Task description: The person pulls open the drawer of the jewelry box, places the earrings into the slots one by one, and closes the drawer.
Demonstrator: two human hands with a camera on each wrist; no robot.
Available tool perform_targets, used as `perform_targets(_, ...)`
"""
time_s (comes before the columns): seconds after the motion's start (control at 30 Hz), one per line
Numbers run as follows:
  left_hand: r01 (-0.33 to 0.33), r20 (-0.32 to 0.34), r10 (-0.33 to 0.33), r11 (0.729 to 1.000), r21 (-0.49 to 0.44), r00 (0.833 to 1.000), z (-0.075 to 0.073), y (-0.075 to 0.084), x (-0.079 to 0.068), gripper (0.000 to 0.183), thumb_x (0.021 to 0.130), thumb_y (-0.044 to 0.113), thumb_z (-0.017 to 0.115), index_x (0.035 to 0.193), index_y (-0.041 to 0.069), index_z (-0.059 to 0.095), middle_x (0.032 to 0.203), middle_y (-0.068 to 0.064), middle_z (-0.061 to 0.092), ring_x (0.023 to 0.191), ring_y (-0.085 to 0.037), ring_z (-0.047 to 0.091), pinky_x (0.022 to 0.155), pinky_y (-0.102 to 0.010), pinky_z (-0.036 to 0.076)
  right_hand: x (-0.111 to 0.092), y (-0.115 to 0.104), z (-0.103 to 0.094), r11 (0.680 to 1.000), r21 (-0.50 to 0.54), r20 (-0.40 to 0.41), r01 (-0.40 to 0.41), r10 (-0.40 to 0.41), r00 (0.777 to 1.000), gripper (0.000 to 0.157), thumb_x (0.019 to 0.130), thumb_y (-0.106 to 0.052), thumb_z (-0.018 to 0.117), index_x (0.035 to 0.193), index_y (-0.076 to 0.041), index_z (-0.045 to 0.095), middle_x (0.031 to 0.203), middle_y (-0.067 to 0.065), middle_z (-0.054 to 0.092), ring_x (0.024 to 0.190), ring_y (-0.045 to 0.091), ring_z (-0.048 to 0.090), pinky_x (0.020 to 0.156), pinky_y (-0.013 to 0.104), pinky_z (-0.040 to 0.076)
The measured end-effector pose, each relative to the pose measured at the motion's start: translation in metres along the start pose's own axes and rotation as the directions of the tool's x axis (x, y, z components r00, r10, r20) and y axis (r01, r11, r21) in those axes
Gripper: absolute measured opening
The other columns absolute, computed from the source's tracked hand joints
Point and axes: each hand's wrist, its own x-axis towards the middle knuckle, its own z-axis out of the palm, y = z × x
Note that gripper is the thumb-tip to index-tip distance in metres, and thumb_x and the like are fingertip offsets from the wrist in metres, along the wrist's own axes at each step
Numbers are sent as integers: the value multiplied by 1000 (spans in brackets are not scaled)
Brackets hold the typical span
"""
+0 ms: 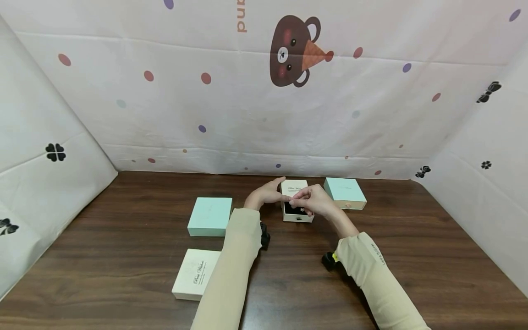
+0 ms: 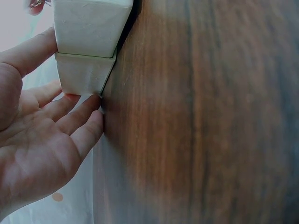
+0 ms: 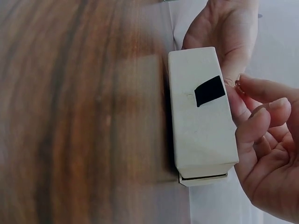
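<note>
A small white drawer box [image 1: 294,184] stands at the back of the table with its drawer [image 1: 298,219] slid out toward me. Black lining [image 1: 290,209] shows inside, and a small shiny spot is on it. My left hand [image 1: 267,192] holds the box from its left and rear, thumb along the side and fingertips at the far end in the left wrist view. Above the drawer, my right hand [image 1: 316,201] pinches a tiny gold-coloured piece of jewellery [image 3: 237,85] between thumb and forefinger. Its exact kind is too small to tell. A black pull tab [image 3: 210,91] marks the drawer front.
A mint-green box [image 1: 345,190] stands to the right of the white one. Left of my left arm are another mint-green box [image 1: 210,215] and, nearer, a white lettered box [image 1: 195,273], partly hidden by the sleeve. Printed white cloth [image 1: 231,105] walls the table's back and sides.
</note>
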Motion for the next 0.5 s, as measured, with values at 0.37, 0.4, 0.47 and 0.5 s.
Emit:
perform_targets(0.37,-9,-3,9,1000,14,1000,0,0,1,79,84,25,64,147,15,17,151,-7,18,137,-24,18,107,-45,23,-1,-1,-1,1000,7,13,-5,5,1000,17,84,-6,64,98,2,67,75,11,68,36,8,38,38,22,36)
perform_targets(0.4,-10,-4,10,1000,12,1000,0,0,1,79,84,25,64,147,15,17,151,-7,18,137,-24,18,107,-45,23,-1,-2,0,1000,9,19,-10,10,1000,18,82,-6,65,98,2,67,75,11,68,37,8,37,39,22,36)
perform_targets(0.47,-6,-2,6,1000,7,1000,0,0,0,79,85,25,64,147,15,17,151,-6,17,137,-24,17,107,-46,23,-1,-2,0,1000,21,30,-20,19,999,18,81,-5,66,97,3,66,73,10,68,36,8,37,39,21,35)
perform_targets(0.5,-5,-2,5,1000,6,1000,0,0,0,79,85,25,64,147,15,17,151,-6,17,137,-24,17,106,-46,23,-1,-2,0,999,27,33,-26,25,999,17,80,-4,67,96,3,66,73,10,68,36,8,36,38,21,35)
